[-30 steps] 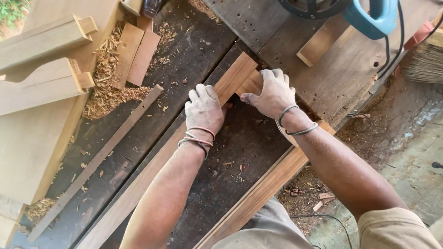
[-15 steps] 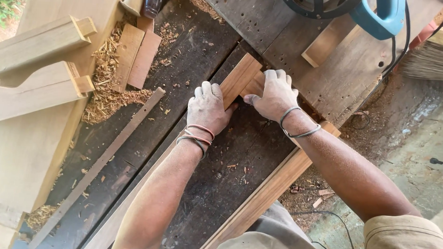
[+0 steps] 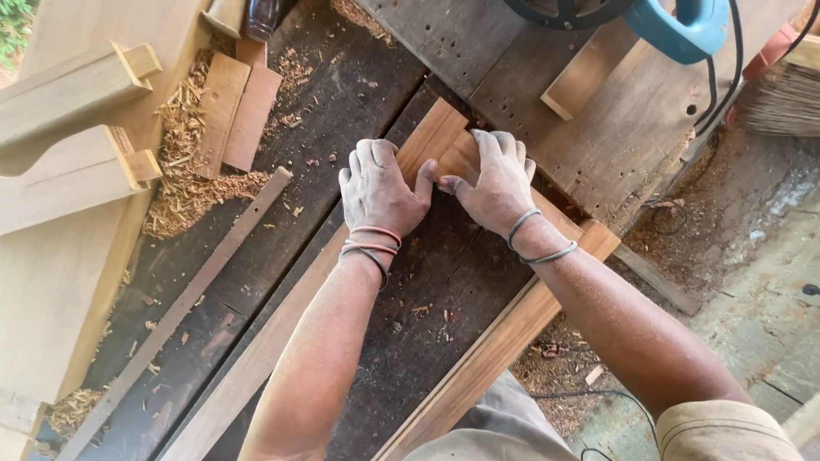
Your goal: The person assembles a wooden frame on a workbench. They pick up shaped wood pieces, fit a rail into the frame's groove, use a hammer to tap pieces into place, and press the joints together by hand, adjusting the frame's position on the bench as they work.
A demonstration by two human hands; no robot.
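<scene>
My left hand (image 3: pixel 378 188) lies palm down on a long wooden plank (image 3: pixel 436 136) that runs diagonally across the dark workbench (image 3: pixel 342 83). My right hand (image 3: pixel 495 179) presses flat on a second reddish plank (image 3: pixel 506 338) right beside it, at the far ends of both boards. The thumbs almost touch. Both hands are dusty and each wrist carries thin bands. Fingers are spread over the board ends, and neither hand wraps around anything.
A blue power tool (image 3: pixel 654 16) with a cord sits at the far right. Short wood offcuts (image 3: pixel 237 115) and shavings (image 3: pixel 180 172) lie at the left, beside pale shaped timbers (image 3: pixel 59 145). A thin strip (image 3: pixel 175 313) runs diagonally. A broom (image 3: pixel 792 98) lies at the right edge.
Both hands stay pressed on the board ends. The view has shifted slightly, with the planks and hands sitting a little lower in the picture.
</scene>
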